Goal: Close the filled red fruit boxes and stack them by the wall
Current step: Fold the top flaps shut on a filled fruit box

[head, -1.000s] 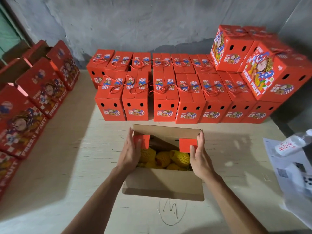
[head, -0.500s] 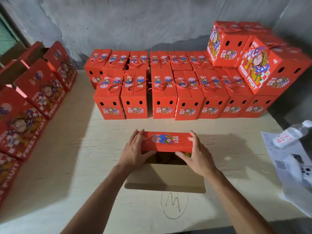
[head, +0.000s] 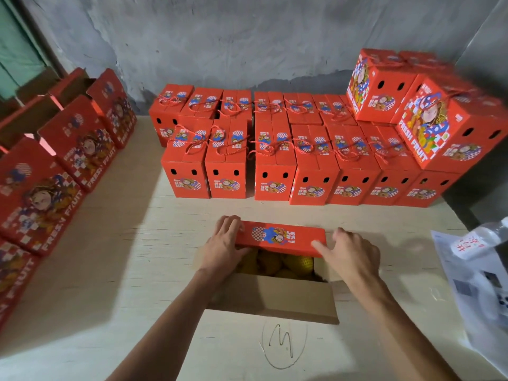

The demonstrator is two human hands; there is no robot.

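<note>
The left hand lies flat on the left end of the far flap, fingers spread over its edge and pressing it down rather than gripping. The right hand is open, its thumb touching the flap's right front corner while the other fingers hover just off it. That printed red flap is folded down over the back half of the box, which sits on the table directly before the person. Fruit in foam netting shows through the open front half, and the near flap stands up plain brown on the near side. To do this step well, I would keep the far flap level with even pressure at both ends, check that no fruit sits proud of the rim, then bring the near flap over to meet it and lock them together. Pressing one end only would probably skew the flap. Closed boxes with rope handles stand in two rows against the wall, with a second layer begun at the right, so this box likely goes there. Open boxes wait along the left, and a bottle lies on papers at the right.
</note>
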